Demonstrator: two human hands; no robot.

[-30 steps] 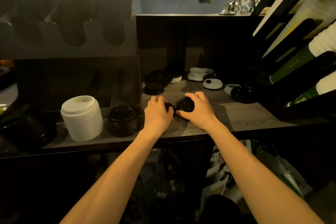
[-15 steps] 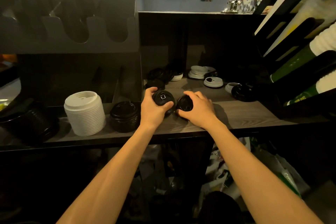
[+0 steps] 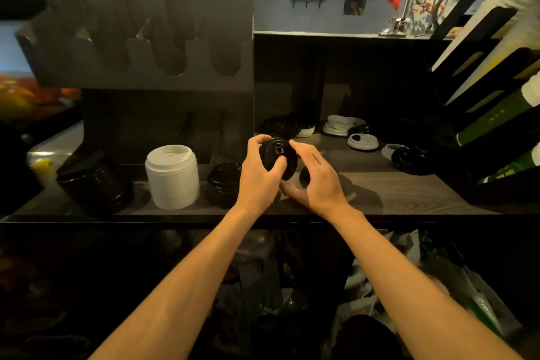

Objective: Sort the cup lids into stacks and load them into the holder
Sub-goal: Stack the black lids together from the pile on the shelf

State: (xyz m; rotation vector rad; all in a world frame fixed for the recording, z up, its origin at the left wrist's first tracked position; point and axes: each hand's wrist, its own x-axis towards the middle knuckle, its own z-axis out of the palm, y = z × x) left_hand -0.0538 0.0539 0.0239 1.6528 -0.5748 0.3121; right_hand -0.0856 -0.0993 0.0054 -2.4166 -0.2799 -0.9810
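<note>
Both hands meet around a black lid held just above the counter.
The left hand has its grip clamped on the lid, with the fingers curled over the top rim and the thumb pressed on its face (the small square tab shows). The right hand arches beside it, its index fingertip touching the lid's right rim and its thumb spread low. A second black lid sits under the right palm, and I cannot tell whether that grip pinches it. Half a second ago the left hand held the lid lower and the right hand lay flatter. Now the lid is raised and the right fingers have come up to it.
</note>
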